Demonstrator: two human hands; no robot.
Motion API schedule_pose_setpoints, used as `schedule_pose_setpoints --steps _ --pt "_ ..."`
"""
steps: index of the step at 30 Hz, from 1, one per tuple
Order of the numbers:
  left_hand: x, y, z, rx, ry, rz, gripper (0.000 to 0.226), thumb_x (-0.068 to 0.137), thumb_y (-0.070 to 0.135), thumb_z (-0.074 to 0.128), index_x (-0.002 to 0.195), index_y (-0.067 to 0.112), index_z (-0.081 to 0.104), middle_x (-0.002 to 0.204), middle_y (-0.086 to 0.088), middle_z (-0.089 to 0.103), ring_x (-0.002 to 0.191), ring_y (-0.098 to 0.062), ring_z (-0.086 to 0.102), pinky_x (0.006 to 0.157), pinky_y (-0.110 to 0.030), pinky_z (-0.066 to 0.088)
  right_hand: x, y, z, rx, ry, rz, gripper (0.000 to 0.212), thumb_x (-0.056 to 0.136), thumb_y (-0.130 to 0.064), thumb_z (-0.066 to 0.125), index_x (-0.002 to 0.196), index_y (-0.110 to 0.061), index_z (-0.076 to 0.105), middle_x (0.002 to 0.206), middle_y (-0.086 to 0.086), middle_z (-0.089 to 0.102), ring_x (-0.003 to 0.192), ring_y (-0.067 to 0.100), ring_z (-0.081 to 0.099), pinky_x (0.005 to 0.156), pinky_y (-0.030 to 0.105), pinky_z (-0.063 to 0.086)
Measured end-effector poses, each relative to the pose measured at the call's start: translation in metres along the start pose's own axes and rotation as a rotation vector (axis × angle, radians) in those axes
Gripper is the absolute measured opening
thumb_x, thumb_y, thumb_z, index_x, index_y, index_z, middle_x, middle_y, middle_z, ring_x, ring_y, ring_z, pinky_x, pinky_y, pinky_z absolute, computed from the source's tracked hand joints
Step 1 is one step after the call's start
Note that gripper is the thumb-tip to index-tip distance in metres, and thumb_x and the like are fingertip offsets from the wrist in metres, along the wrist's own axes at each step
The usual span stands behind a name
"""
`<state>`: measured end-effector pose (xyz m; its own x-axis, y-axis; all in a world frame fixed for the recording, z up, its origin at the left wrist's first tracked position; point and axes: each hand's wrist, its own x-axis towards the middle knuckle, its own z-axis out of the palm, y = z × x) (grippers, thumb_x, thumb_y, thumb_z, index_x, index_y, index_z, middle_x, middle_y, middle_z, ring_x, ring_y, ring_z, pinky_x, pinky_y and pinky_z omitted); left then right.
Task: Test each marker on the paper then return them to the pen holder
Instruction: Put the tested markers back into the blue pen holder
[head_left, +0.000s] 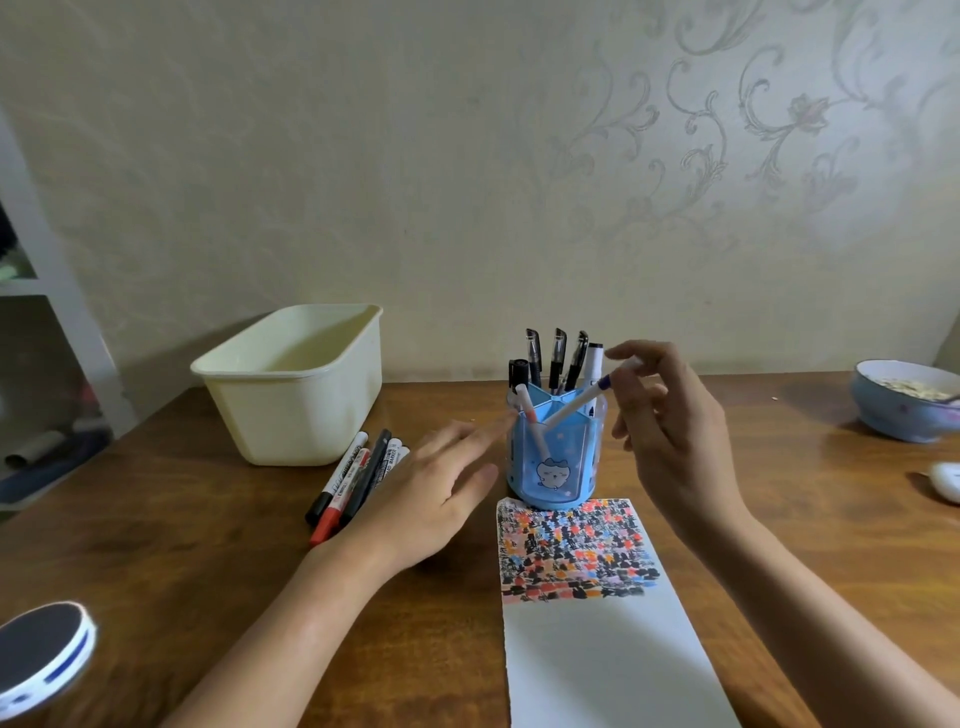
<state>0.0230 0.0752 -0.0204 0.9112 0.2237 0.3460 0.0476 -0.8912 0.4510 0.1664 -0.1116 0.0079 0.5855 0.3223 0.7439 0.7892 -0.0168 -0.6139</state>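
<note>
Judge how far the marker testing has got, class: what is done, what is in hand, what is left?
Done: colour swatches fill the top of the paper, and several pens stand in the blue pen holder. In hand: the right hand lowers a white marker into it. Left: four markers lie beside the open left hand.

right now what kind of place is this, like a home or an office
Most likely a home desk against a wall: ornate floral wallpaper behind the wooden table, a bowl of food at the right edge, and a cartoon-printed blue pen holder.
</note>
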Motion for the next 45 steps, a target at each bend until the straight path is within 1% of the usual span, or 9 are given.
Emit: schedule_pose_setpoints --steps 5,15,22,26,29,31,35,38,45 --pt "0.0 0.0 0.002 0.021 -0.014 -0.001 0.056 0.104 0.04 0.04 0.146 0.063 0.013 0.134 0.022 0.042 0.125 0.005 0.036 0.098 -0.019 0.034 -0.001 -0.001 0.001 0.0 -0.012 0.004 0.027 0.1 -0.027 0.056 0.121 -0.03 0.041 0.093 -0.007 0.067 0.063 0.015 0.066 0.058 0.046 0.057" --pt "0.0 0.0 0.002 -0.007 -0.011 0.031 0.055 0.105 0.033 0.042 0.148 0.058 0.019 0.13 0.021 0.047 0.123 0.005 0.04 0.104 -0.021 0.037 -0.007 0.003 0.014 -0.194 -0.11 -0.073 0.016 0.097 -0.033 0.057 0.113 -0.032 0.059 0.091 -0.023 0.066 0.064 0.001 0.064 0.059 0.033 0.056" --pt "-0.001 -0.002 -0.003 -0.002 -0.05 0.027 0.065 0.106 0.024 0.04 0.145 0.066 0.009 0.12 0.021 0.051 0.114 0.004 0.047 0.097 -0.017 0.042 -0.012 0.004 0.017 -0.241 -0.162 -0.118 0.036 0.097 -0.026 0.055 0.131 -0.038 0.057 0.116 -0.018 0.064 0.07 0.002 0.063 0.063 0.033 0.06" --pt "-0.001 -0.021 -0.019 -0.019 0.008 -0.06 0.064 0.101 0.007 0.046 0.142 0.055 0.039 0.115 0.027 0.055 0.114 0.01 0.047 0.097 -0.016 0.04 -0.016 0.002 0.015 -0.231 -0.16 -0.086 0.045 0.095 -0.017 0.057 0.137 -0.034 0.05 0.119 -0.016 0.06 0.07 0.001 0.061 0.062 0.031 0.058" --pt "-0.003 -0.043 -0.03 0.088 -0.016 -0.111 0.056 0.093 -0.001 0.052 0.114 0.05 0.062 0.112 0.026 0.056 0.116 0.004 0.046 0.104 -0.03 0.041 -0.017 -0.001 0.016 -0.191 -0.127 -0.079 0.039 0.093 -0.012 0.06 0.125 -0.03 0.047 0.111 -0.013 0.059 0.074 0.006 0.06 0.06 0.034 0.057" --pt "-0.004 -0.05 -0.033 0.133 -0.044 -0.144 0.055 0.09 -0.002 0.054 0.101 0.051 0.064 0.114 0.024 0.055 0.117 0.0 0.044 0.105 -0.034 0.041 -0.018 -0.003 0.017 -0.174 -0.125 -0.081 0.034 0.092 -0.011 0.06 0.116 -0.03 0.046 0.106 -0.013 0.058 0.074 0.009 0.059 0.057 0.037 0.056" --pt "-0.005 -0.047 -0.027 0.197 -0.112 -0.148 0.041 0.09 0.007 0.06 0.102 0.046 0.068 0.117 0.022 0.051 0.116 -0.002 0.042 0.106 -0.032 0.037 -0.023 -0.005 0.021 -0.184 -0.164 -0.105 0.03 0.092 -0.011 0.059 0.114 -0.027 0.047 0.105 -0.013 0.057 0.077 0.007 0.06 0.057 0.04 0.056" --pt "-0.006 -0.04 -0.025 0.199 -0.169 -0.155 0.04 0.09 0.005 0.06 0.107 0.039 0.07 0.119 0.018 0.049 0.093 0.0 0.049 0.095 -0.025 0.045 -0.024 -0.006 0.022 -0.19 -0.185 -0.114 0.026 0.093 -0.015 0.058 0.115 -0.027 0.049 0.106 -0.013 0.056 0.079 0.007 0.061 0.058 0.04 0.056" --pt "-0.004 -0.041 -0.02 0.258 -0.18 -0.083 0.039 0.088 0.006 0.061 0.098 0.043 0.07 0.121 0.021 0.05 0.121 -0.002 0.036 0.11 -0.027 0.03 -0.025 -0.004 0.023 -0.201 -0.195 -0.137 0.023 0.093 -0.012 0.062 0.103 -0.03 0.052 0.102 -0.016 0.056 0.079 0.005 0.061 0.057 0.034 0.056"
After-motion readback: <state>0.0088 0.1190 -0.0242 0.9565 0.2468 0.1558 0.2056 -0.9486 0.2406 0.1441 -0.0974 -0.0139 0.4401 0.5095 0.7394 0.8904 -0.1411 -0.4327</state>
